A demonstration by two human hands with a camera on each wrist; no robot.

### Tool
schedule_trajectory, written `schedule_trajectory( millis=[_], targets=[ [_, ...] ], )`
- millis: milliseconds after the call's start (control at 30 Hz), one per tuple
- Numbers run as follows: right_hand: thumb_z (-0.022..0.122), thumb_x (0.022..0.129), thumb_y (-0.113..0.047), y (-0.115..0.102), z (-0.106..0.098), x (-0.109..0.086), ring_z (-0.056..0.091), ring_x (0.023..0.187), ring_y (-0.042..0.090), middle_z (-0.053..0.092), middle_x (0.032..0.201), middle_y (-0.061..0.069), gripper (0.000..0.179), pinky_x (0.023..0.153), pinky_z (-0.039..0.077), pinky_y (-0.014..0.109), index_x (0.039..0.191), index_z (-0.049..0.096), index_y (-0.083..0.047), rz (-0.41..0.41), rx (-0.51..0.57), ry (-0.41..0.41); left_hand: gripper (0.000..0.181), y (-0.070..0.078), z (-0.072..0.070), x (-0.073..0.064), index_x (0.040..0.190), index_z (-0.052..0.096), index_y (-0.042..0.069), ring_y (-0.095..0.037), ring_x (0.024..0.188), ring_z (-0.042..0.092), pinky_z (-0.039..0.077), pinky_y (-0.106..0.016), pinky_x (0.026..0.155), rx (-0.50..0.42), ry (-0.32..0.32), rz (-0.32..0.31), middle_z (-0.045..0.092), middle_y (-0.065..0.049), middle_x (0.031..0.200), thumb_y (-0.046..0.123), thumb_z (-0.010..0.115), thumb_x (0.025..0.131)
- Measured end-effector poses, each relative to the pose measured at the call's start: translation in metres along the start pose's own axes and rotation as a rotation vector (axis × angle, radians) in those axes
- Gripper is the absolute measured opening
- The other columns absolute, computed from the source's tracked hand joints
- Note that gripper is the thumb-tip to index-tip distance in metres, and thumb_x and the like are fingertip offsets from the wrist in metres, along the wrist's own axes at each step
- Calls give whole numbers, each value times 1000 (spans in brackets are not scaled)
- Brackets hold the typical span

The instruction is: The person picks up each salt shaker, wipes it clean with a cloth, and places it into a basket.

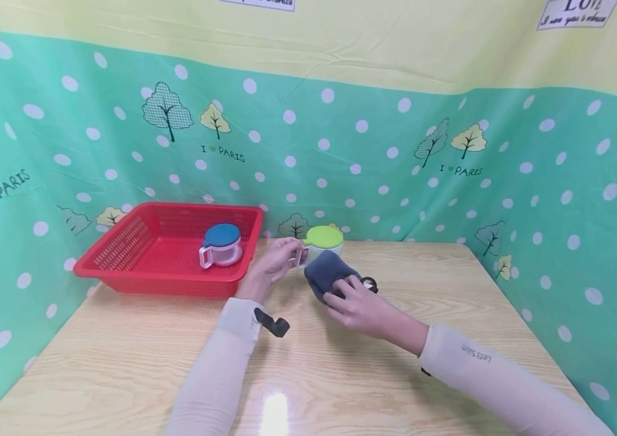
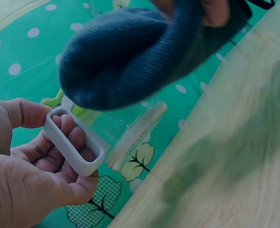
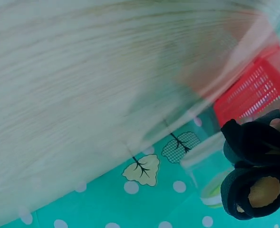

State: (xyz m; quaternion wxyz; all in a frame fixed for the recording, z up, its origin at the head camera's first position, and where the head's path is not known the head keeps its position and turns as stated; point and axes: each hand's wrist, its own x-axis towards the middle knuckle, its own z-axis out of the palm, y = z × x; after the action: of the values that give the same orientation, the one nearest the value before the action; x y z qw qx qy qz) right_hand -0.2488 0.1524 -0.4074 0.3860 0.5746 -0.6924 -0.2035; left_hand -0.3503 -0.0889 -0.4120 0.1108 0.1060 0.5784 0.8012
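A jar with a lime-green lid point(image 1: 326, 237) and a pale side handle stands at the back of the table. My left hand point(image 1: 277, 259) grips its handle point(image 2: 84, 167), fingers passing through the loop and thumb at its upper end. In the left wrist view the clear jar body point(image 2: 125, 126) shows beyond it. My right hand point(image 1: 361, 306) holds a folded dark blue cloth point(image 1: 326, 272), close in front of the jar and covering part of it. Folds of the cloth point(image 3: 254, 142) fill the right side of the right wrist view, with black loops beside them.
A red plastic basket point(image 1: 169, 281) stands at the back left. Inside it, toward its right, is a similar clear jar with a blue lid point(image 1: 222, 235). The wooden table point(image 1: 139, 375) meets a green dotted curtain point(image 1: 264, 151) at the back and sides.
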Motion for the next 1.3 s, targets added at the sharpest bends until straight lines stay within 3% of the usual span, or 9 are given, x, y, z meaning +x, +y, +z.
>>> schedule_trajectory(
  millis=[233,367,500,767,933,1300],
  targets=[
    [77,85,-16,-2,-1,-3,59,92,28,66,110,3,23,73,51,42,108,74,-17,-11,-5,-22,32,6,-4,-3,75,64,9,-15,72,58,48,-28,71,-21,-15,20,62,-3,73,-3,45,98],
    [69,88,-12,2,-3,-9,59,92,29,67,110,5,20,73,52,43,108,73,-15,6,18,-15,33,9,-5,-3,74,63,8,-16,73,58,49,-28,71,-38,12,20,62,-4,74,-4,44,98],
    [61,91,-5,8,-2,-15,60,92,32,67,110,8,19,71,54,44,105,72,-11,70,81,-6,34,12,-6,-4,74,63,8,-16,74,58,50,-28,71,-54,33,26,62,-6,76,-5,43,98],
    [67,87,0,24,8,-24,61,90,33,69,108,10,19,65,52,46,103,72,-8,220,149,36,32,16,-8,-5,73,63,8,-16,78,57,50,-29,74,-54,56,17,61,-6,79,-5,45,97],
    [65,87,1,32,14,-28,60,89,34,69,105,9,17,66,50,45,100,72,-7,286,194,57,32,18,-10,-6,72,62,7,-17,78,56,49,-30,76,-61,40,21,59,-6,78,-6,45,96],
    [77,80,7,44,24,-32,62,87,34,71,102,10,22,71,54,48,96,72,-7,403,283,127,33,23,-11,-9,69,60,7,-17,75,54,47,-28,74,-101,14,23,57,-6,75,-5,43,94]
  ],
)
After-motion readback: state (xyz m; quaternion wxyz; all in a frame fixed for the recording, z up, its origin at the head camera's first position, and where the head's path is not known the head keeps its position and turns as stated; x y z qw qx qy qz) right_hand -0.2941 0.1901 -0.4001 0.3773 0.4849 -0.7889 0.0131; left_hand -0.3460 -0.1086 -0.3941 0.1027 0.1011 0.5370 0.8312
